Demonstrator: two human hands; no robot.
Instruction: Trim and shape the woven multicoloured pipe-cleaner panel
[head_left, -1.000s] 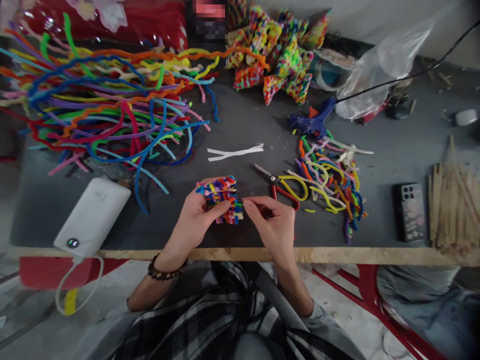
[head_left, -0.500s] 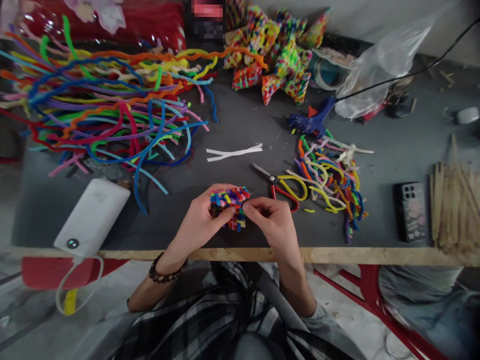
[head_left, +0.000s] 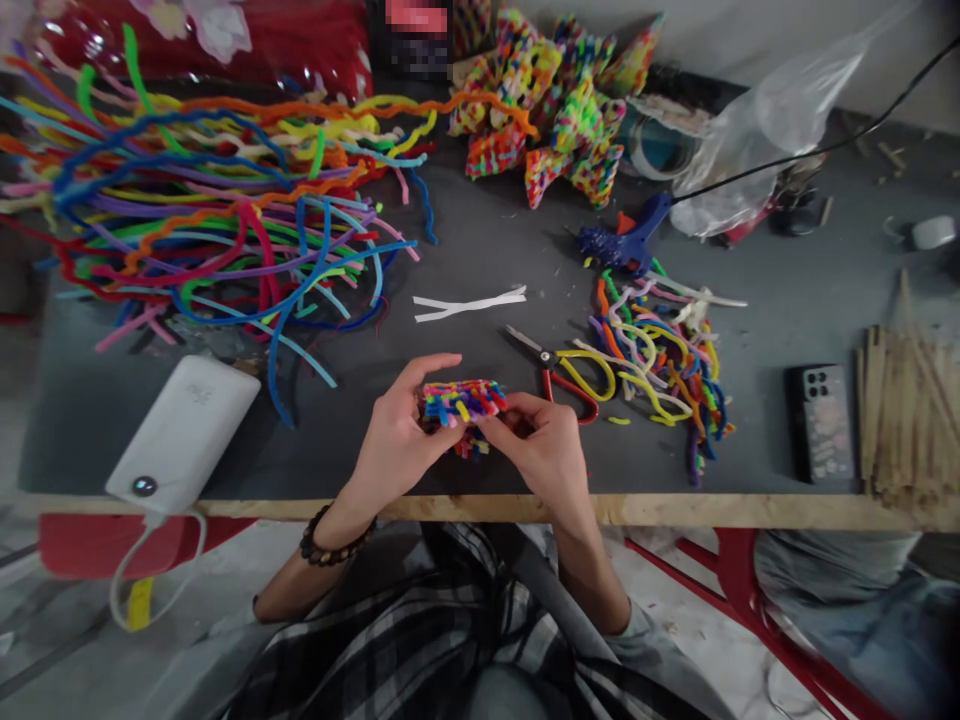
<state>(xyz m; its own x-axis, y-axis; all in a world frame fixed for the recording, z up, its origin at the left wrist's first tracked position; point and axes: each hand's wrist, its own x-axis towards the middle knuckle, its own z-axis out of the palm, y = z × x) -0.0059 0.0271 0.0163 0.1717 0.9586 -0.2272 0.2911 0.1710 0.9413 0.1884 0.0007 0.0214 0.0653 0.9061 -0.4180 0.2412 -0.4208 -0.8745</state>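
A small woven square of multicoloured pipe cleaners (head_left: pixel 461 402) is held just above the near edge of the dark table (head_left: pixel 495 260). My left hand (head_left: pixel 397 440) grips its left side, the index finger stretched out behind it. My right hand (head_left: pixel 540 445) pinches its right edge with thumb and fingers. The piece is tilted so that I see it nearly edge-on. Red-handled scissors (head_left: pixel 559 370) lie just right of my hands.
A big heap of long pipe cleaners (head_left: pixel 195 210) fills the back left. Finished woven pieces (head_left: pixel 555 120) sit at the back, with a blue glue gun (head_left: pixel 626 240), short pipe cleaner offcuts (head_left: pixel 660 350), a phone (head_left: pixel 821 420), wooden sticks (head_left: pixel 904 410), a white power bank (head_left: pixel 184 430) and white strips (head_left: pixel 469 303).
Both hands have turned the woven square from lying flat and face-up to nearly edge-on, shifting it slightly right. My left index finger has straightened out behind it.
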